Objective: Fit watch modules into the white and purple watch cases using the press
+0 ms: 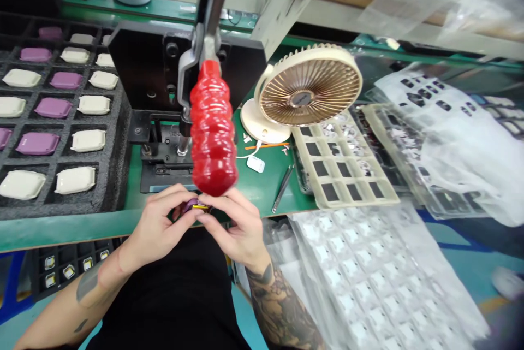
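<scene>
Between the fingertips of both hands is a small purple casing (189,205) with a yellow piece (200,207) showing along its side. My left hand (170,219) pinches it from the left, thumb in front. On the other side my right hand (234,221) closes on it with thumb and fingers. Just above and behind the hands is the red handle (213,126) of a toggle clamp press, which hides part of the view. Its black base (164,175) stands on the green bench (141,219) just beyond the hands.
A foam tray (110,197) of white and purple casings stands left. A cream fan (309,88), tweezers (282,189) and a white tag (256,163) are right of the press. Further right are a compartment box (356,200) and a clear blister tray (368,262).
</scene>
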`<move>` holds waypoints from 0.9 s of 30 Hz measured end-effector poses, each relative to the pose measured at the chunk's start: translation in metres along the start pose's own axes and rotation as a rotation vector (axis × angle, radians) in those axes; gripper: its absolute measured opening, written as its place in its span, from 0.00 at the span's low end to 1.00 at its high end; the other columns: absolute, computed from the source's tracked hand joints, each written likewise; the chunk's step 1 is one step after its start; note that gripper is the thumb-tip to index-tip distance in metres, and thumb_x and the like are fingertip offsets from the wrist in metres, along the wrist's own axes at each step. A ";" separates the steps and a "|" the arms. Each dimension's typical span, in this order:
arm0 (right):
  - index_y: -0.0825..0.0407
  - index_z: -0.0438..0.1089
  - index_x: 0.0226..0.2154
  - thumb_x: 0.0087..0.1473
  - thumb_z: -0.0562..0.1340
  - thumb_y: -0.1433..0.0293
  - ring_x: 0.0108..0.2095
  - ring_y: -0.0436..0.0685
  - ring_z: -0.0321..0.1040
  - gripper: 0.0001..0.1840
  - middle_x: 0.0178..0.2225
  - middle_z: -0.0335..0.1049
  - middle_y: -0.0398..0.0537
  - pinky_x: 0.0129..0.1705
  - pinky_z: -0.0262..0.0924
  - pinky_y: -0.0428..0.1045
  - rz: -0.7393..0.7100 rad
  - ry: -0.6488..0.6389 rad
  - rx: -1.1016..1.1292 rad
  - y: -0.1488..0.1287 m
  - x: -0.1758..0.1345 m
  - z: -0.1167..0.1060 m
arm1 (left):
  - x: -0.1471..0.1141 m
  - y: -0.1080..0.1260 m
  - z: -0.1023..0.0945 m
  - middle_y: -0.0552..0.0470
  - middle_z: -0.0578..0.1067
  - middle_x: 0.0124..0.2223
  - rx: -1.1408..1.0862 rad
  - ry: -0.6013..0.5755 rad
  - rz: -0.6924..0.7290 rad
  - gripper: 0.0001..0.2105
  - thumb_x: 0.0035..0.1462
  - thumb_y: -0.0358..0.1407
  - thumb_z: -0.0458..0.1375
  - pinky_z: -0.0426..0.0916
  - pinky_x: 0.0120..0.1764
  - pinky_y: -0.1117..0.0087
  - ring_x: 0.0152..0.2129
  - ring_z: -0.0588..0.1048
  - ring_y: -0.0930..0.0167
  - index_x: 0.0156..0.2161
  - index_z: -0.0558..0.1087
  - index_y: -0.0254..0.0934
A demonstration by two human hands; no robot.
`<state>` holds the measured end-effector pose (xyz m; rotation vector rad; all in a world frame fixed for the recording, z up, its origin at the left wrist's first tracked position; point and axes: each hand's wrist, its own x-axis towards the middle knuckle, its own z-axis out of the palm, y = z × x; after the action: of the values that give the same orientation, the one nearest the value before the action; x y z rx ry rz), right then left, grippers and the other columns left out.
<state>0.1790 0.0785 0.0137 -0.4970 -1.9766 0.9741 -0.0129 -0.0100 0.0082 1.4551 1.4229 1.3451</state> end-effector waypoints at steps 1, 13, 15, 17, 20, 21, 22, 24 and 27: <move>0.46 0.81 0.61 0.67 0.73 0.76 0.49 0.59 0.81 0.22 0.51 0.81 0.53 0.52 0.80 0.56 -0.001 -0.002 0.018 -0.001 -0.001 0.001 | -0.001 -0.001 0.000 0.53 0.75 0.37 0.004 -0.003 0.008 0.04 0.74 0.35 0.67 0.66 0.36 0.69 0.32 0.71 0.71 0.49 0.83 0.40; 0.44 0.86 0.52 0.71 0.71 0.73 0.45 0.57 0.81 0.11 0.46 0.83 0.49 0.48 0.78 0.55 0.115 0.105 0.011 0.000 -0.004 0.004 | -0.002 -0.005 -0.001 0.53 0.77 0.41 0.092 -0.005 0.120 0.09 0.72 0.29 0.68 0.70 0.40 0.71 0.36 0.75 0.72 0.53 0.83 0.42; 0.45 0.82 0.59 0.72 0.70 0.70 0.48 0.61 0.82 0.15 0.49 0.84 0.52 0.50 0.77 0.58 -0.038 0.077 -0.198 0.001 -0.006 0.006 | -0.002 -0.004 -0.002 0.53 0.77 0.40 0.060 -0.007 0.079 0.06 0.73 0.31 0.68 0.70 0.39 0.71 0.35 0.74 0.72 0.51 0.83 0.42; 0.49 0.77 0.64 0.72 0.70 0.64 0.51 0.64 0.82 0.22 0.52 0.84 0.56 0.51 0.77 0.60 -0.170 -0.002 -0.359 0.002 -0.008 0.008 | -0.005 -0.006 -0.005 0.52 0.78 0.42 0.022 -0.004 0.026 0.04 0.73 0.32 0.67 0.71 0.39 0.70 0.36 0.76 0.71 0.50 0.83 0.42; 0.56 0.76 0.63 0.73 0.70 0.59 0.51 0.63 0.82 0.24 0.53 0.84 0.57 0.49 0.78 0.58 -0.281 -0.056 -0.554 0.007 -0.013 0.012 | -0.011 -0.015 -0.011 0.52 0.80 0.45 0.020 0.005 -0.022 0.05 0.72 0.32 0.67 0.73 0.39 0.71 0.36 0.78 0.71 0.50 0.84 0.43; 0.57 0.77 0.61 0.74 0.69 0.58 0.51 0.62 0.82 0.23 0.53 0.85 0.55 0.50 0.78 0.57 -0.311 -0.060 -0.601 0.010 -0.014 0.013 | -0.013 -0.019 -0.014 0.53 0.80 0.46 0.032 0.004 -0.027 0.06 0.72 0.32 0.68 0.74 0.38 0.72 0.34 0.78 0.72 0.51 0.84 0.43; 0.56 0.79 0.59 0.75 0.69 0.57 0.51 0.61 0.82 0.22 0.53 0.85 0.54 0.50 0.78 0.56 -0.333 -0.064 -0.631 0.012 -0.016 0.015 | -0.014 -0.023 -0.016 0.53 0.81 0.46 0.042 0.002 -0.025 0.07 0.71 0.32 0.69 0.74 0.38 0.72 0.33 0.78 0.73 0.51 0.84 0.43; 0.54 0.80 0.58 0.76 0.67 0.55 0.52 0.57 0.82 0.21 0.54 0.85 0.51 0.51 0.78 0.53 -0.338 -0.078 -0.642 0.016 -0.019 0.018 | -0.015 -0.025 -0.018 0.54 0.81 0.48 0.051 -0.014 -0.009 0.08 0.70 0.32 0.69 0.75 0.39 0.73 0.34 0.78 0.73 0.52 0.84 0.43; 0.51 0.79 0.59 0.79 0.64 0.59 0.56 0.53 0.81 0.17 0.57 0.84 0.48 0.53 0.78 0.50 -0.259 -0.075 -0.603 0.016 -0.028 0.018 | -0.015 -0.019 -0.018 0.54 0.82 0.48 0.069 -0.047 0.041 0.07 0.68 0.33 0.71 0.78 0.45 0.72 0.40 0.81 0.70 0.49 0.84 0.43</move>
<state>0.1799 0.0625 -0.0198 -0.5132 -2.3265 0.2255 -0.0329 -0.0242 -0.0091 1.5585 1.4290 1.2891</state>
